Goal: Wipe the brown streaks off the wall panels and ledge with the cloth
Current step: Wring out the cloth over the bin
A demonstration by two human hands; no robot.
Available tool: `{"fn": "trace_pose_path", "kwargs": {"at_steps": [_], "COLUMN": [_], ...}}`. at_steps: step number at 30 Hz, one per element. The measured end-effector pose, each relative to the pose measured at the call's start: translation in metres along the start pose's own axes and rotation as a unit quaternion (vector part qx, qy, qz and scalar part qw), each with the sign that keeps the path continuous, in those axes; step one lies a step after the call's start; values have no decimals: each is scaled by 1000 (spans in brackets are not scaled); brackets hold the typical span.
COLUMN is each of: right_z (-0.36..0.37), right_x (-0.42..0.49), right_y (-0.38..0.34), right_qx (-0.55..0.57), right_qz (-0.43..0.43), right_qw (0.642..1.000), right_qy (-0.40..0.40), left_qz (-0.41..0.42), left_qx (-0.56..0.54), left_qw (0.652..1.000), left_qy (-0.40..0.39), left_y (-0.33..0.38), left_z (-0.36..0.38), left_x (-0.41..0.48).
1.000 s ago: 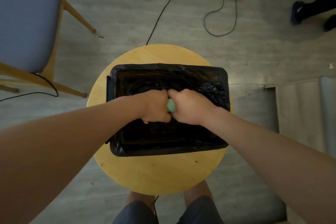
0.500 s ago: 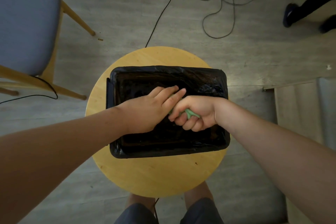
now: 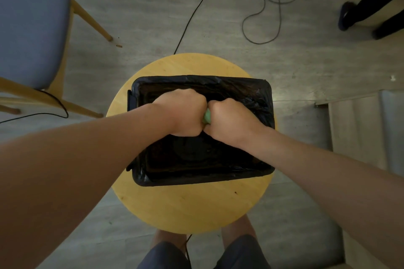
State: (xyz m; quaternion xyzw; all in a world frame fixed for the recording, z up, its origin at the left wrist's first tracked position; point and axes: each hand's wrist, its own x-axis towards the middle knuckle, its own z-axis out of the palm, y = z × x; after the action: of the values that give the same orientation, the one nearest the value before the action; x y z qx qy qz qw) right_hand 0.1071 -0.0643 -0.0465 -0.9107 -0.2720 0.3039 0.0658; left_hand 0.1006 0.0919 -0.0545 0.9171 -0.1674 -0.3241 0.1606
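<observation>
A small green cloth (image 3: pixel 206 116) is squeezed between my two fists, and only a sliver of it shows. My left hand (image 3: pixel 184 113) and my right hand (image 3: pixel 229 119) are both clenched on it, knuckles touching. They hover over a rectangular basin lined with a black plastic bag (image 3: pixel 265 135). The basin stands on a round wooden stool (image 3: pixel 190 209). Wall panels, ledge and brown streaks are out of view.
A grey-cushioned wooden chair (image 3: pixel 30 28) stands at the left, with a black cable (image 3: pixel 192 13) and a coiled grey cable (image 3: pixel 262 8) on the floor behind the stool. Another person's dark legs and shoes (image 3: pixel 360 15) are at the upper right. A pale step edge (image 3: pixel 358 129) runs along the right.
Half a second ago my left hand lay open across my right fist; now it has closed on the cloth again, and both fists press together as before.
</observation>
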Motion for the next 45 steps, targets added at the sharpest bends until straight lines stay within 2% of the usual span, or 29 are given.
{"fn": "trace_pose_path", "kwargs": {"at_steps": [4,9,19,26,28,29,30,31,32,33,34,36,39,41,45], "right_z": [16,32,35,21,12,7,3,0,1,3,6,9,3,-10,-22], "right_x": [1,8,13,0,-5,-6,-6,-7,-7,-9,-12,-21,-41,-65,-121], "right_y": [14,25,32,29,28,27,23,17,11,7,5,2,13,32,83], "right_qx": [-92,-120,-139,-137,-138,-133,-123,-100,-53,11,81,201,328,388,492], "right_qz": [-72,-134,-186,-196,-181,-162,-128,-81,-38,-8,10,42,91,99,117], "right_qw": [988,968,944,937,942,951,965,984,996,1000,995,974,936,913,862], "right_qy": [99,176,236,256,247,229,192,126,53,-12,-57,-92,-94,-72,2], "left_qz": [-51,-130,-188,-181,-177,-176,-172,-159,-139,-108,-91,-84,-51,-53,-48], "left_qx": [-157,-343,-468,-494,-494,-484,-449,-369,-241,-109,-22,15,-24,-110,-340], "left_qw": [979,905,799,766,771,787,824,881,940,977,989,991,991,978,908], "left_qy": [-123,-213,-326,-370,-361,-339,-300,-248,-198,-151,-116,-103,-125,-169,-240], "left_y": [1,-1,-1,3,7,10,12,14,15,17,14,9,10,26,84], "left_z": [5,13,13,-4,-9,-10,-9,-5,1,6,13,15,-2,-21,-45], "left_x": [7,6,4,-6,-6,-6,-4,-3,-3,-4,-5,-10,-11,-8,7]}}
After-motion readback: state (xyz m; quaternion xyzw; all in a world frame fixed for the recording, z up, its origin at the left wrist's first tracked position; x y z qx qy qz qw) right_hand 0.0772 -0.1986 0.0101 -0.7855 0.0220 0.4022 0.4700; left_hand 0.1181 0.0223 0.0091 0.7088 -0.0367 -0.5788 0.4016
